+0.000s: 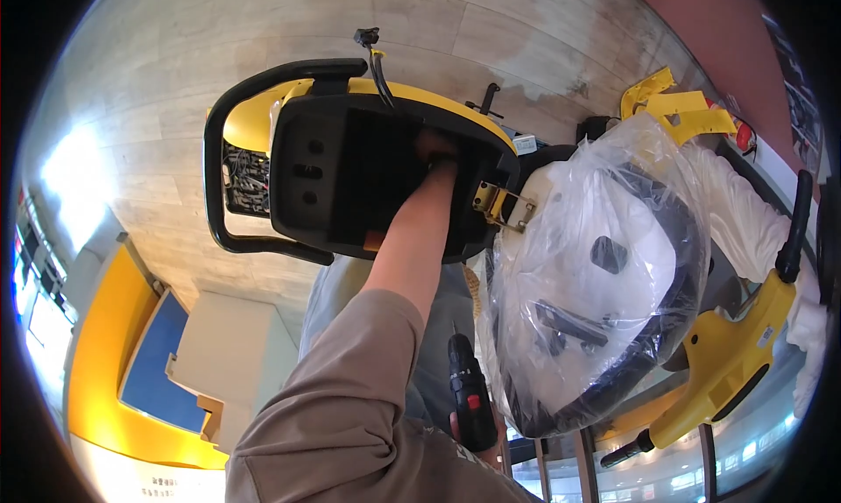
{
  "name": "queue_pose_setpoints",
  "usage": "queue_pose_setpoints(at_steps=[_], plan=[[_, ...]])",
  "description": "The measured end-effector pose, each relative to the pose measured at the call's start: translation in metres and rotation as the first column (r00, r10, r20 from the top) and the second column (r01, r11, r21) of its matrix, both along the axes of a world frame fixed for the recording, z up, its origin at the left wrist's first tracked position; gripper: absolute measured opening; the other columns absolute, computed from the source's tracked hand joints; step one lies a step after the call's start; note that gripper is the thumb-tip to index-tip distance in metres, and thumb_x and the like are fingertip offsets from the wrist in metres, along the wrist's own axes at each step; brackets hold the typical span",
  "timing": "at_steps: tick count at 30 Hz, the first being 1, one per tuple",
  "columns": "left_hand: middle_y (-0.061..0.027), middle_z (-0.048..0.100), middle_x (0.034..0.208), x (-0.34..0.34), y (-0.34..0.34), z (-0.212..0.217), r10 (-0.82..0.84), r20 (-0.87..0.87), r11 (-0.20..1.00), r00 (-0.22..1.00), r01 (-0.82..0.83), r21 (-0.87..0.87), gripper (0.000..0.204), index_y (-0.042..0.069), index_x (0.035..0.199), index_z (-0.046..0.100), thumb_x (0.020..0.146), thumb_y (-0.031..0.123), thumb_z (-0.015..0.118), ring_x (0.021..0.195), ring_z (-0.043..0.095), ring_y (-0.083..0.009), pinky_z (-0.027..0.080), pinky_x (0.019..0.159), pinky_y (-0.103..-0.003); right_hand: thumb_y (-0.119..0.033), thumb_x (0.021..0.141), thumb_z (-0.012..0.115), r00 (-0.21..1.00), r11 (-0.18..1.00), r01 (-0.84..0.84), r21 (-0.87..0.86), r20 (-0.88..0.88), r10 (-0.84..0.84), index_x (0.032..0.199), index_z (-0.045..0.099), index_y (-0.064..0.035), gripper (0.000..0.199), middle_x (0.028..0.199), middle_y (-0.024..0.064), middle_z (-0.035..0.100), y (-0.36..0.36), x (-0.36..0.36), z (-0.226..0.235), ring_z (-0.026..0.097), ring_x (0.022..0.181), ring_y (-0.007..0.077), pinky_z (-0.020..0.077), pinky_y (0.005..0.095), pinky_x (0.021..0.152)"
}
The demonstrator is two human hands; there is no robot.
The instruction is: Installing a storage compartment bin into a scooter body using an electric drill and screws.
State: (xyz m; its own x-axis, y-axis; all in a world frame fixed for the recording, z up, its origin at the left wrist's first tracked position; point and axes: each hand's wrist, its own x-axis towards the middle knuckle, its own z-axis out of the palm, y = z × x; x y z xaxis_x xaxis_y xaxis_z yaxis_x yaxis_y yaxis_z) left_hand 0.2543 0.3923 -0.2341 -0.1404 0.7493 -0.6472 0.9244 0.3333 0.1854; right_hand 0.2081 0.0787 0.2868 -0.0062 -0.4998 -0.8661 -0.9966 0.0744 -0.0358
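Observation:
My left arm reaches down into the black storage compartment (368,179) of a yellow and black scooter. In its shadow my left hand (434,144) is dim, and its fingers cannot be made out. My right hand (499,433), low in view, grips a black cordless drill (473,398) with a red button, its bit pointing away from me. Beside the compartment's right end, a metal hinge bracket (495,203) joins the scooter to a raised seat (604,275) wrapped in clear plastic. A black cable with a connector (378,65) hangs over the compartment's far edge.
A black rail (215,161) curves round the scooter's left end. At right are yellow handlebars (727,354) with black grips. Yellow panels (674,109) lie on the floor at the far right. A cardboard box (232,345) stands at lower left.

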Motion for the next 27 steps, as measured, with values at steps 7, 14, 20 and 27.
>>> queue_pose_setpoints(at_steps=[7, 14, 20, 27], plan=[[-0.0051, 0.073, 0.103, 0.009, -0.004, 0.016, 0.001, 0.035, 0.996, 0.999, 0.002, -0.085, 0.052, 0.018, 0.107, 0.071, 0.081, 0.062, 0.063, 0.091, 0.073, -0.0227, 0.059, 0.075, -0.039, -0.056, 0.088, 0.056, 0.967, 0.968, -0.252, 0.013, 0.05, 0.251, 0.126, 0.055, -0.0152, 0.056, 0.116, 0.0066, 0.062, -0.011, -0.008, -0.001, 0.064, 0.1, 0.0234, 0.057, 0.0458, 0.091], [-0.003, 0.073, 0.097, -0.018, -0.02, -0.051, -0.157, -0.061, 0.971, 0.986, 0.165, 0.172, 0.043, 0.019, 0.101, 0.073, 0.082, 0.057, 0.065, 0.086, 0.073, -0.0219, 0.059, 0.066, -0.043, -0.052, 0.088, 0.06, 0.698, 0.702, -0.712, -0.003, 0.103, 0.708, 0.128, 0.053, -0.0124, 0.057, 0.116, 0.0082, 0.061, -0.001, -0.01, 0.004, 0.064, 0.1, 0.0231, 0.0566, 0.0438, 0.09], [-0.0032, 0.072, 0.106, 0.007, -0.008, -0.036, -0.251, -0.166, 0.968, 0.954, 0.246, -0.051, 0.035, 0.019, 0.103, 0.074, 0.091, 0.048, 0.058, 0.093, 0.071, -0.021, 0.059, 0.073, -0.042, -0.049, 0.087, 0.064, 0.324, 0.339, -0.937, -0.082, 0.157, 0.933, 0.128, 0.052, -0.01, 0.058, 0.117, 0.0095, 0.061, 0.015, -0.014, 0.0, 0.064, 0.101, 0.0229, 0.0563, 0.0421, 0.09], [-0.0088, 0.068, 0.118, -0.011, -0.018, -0.021, -0.318, 0.062, 0.942, 0.946, 0.308, 0.131, 0.045, 0.016, 0.117, 0.068, 0.09, 0.05, 0.059, 0.106, 0.067, -0.0262, 0.055, 0.087, -0.045, -0.046, 0.086, 0.067, -0.126, -0.097, -0.982, -0.164, 0.178, 0.976, 0.129, 0.051, -0.0076, 0.06, 0.117, 0.0108, 0.06, 0.009, -0.004, -0.005, 0.063, 0.101, 0.0227, 0.0559, 0.0404, 0.09]])
